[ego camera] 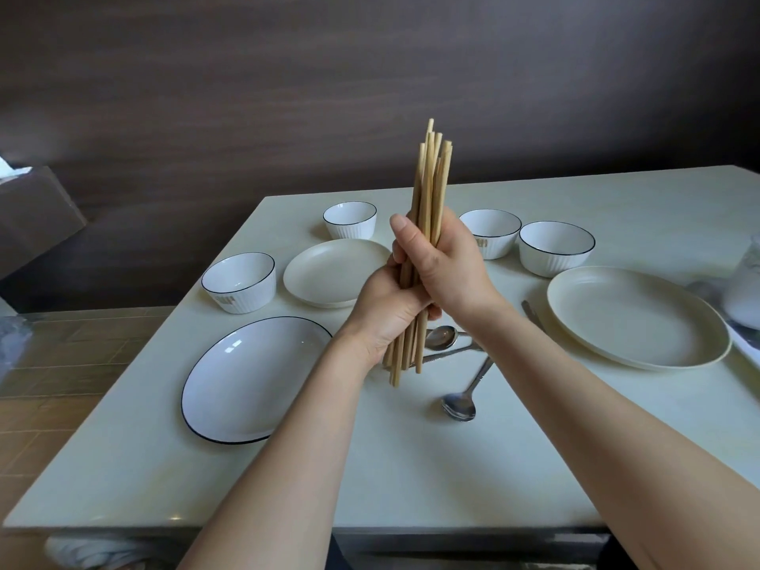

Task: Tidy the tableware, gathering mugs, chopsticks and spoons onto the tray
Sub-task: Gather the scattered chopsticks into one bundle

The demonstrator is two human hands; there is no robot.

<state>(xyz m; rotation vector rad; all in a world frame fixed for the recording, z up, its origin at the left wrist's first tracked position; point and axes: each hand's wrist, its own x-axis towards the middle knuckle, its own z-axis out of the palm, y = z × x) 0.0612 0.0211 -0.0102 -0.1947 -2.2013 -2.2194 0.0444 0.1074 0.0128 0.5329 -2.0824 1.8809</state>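
Pale worktop [370, 466] holds bowls and plates. Above its middle, the left hand [390, 310] and right hand [448, 265] both squeeze a bunch of chopsticks [432, 178], standing up. They look light, stiff and slidey, so hold the middle.

Pale table [411, 466]: four ribbed white bowls [239, 281], two cream plates [637, 318], one dark-rimmed white plate [246, 384], two spoons [460, 405] plus a knife [452, 352] near centre, under the hands.
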